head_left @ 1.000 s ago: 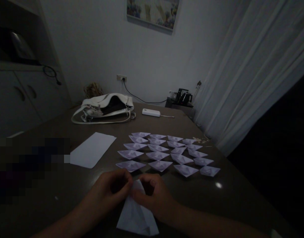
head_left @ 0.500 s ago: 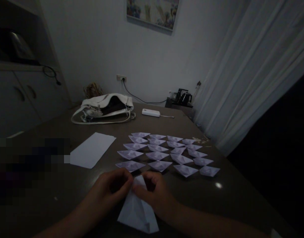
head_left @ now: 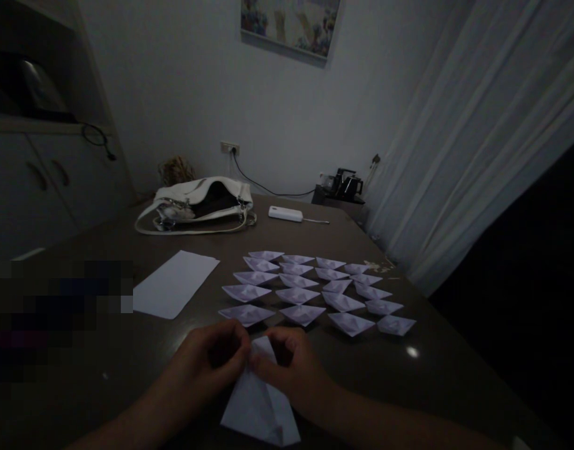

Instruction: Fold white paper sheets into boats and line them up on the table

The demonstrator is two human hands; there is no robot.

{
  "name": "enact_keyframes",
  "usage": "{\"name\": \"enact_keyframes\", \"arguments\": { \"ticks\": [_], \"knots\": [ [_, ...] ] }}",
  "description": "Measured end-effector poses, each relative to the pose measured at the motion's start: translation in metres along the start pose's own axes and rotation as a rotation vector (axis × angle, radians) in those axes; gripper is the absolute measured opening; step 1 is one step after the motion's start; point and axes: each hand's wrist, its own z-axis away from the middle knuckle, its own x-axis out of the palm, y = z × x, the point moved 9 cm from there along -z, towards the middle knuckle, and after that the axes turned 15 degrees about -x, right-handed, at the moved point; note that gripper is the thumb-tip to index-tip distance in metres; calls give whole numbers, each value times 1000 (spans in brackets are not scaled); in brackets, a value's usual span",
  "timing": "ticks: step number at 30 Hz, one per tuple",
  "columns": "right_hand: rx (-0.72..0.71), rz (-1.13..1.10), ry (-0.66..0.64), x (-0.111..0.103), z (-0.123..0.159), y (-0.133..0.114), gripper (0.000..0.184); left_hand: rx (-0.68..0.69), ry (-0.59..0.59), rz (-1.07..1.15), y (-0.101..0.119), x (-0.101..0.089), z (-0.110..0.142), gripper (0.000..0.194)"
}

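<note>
Between my hands, close to me, is a partly folded sheet of white paper (head_left: 261, 406), narrow at its far end and wide at the near end. My left hand (head_left: 216, 353) pinches its upper left edge between thumb and fingertips. Opposite it, my right hand (head_left: 293, 362) grips the upper right edge, thumb lying over the paper. Just beyond my fingers, folded paper boats (head_left: 301, 314) stand in several rows. A stack of blank white paper (head_left: 174, 284) lies to the left of the boats.
A white handbag (head_left: 197, 203) rests at the back left of the dark table (head_left: 455, 387). Right of it lies a white power bank (head_left: 285, 214) with a short cable. A kettle (head_left: 351, 185) stands on a stand beyond the table, near the white curtain (head_left: 436, 125).
Both hands keep their pinch on the folded paper, almost in place. The whole view has shifted very slightly; the boats and paper stack look unchanged.
</note>
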Motion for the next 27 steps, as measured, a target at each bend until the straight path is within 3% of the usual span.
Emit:
{"name": "enact_keyframes", "arguments": {
  "ticks": [7,15,20,27],
  "knots": [
    [-30,-39,-106,10,-2,-9,30,0,0,-29,4,-1,1,24],
    [34,-61,-38,5,-1,-2,39,15,4,-22,-1,2,-1,25],
    [30,17,84,-7,2,4,50,22,35,-56,-1,1,0,26],
    [59,29,65,-7,5,7,54,-14,67,-30,6,-3,3,19]
  ]
}}
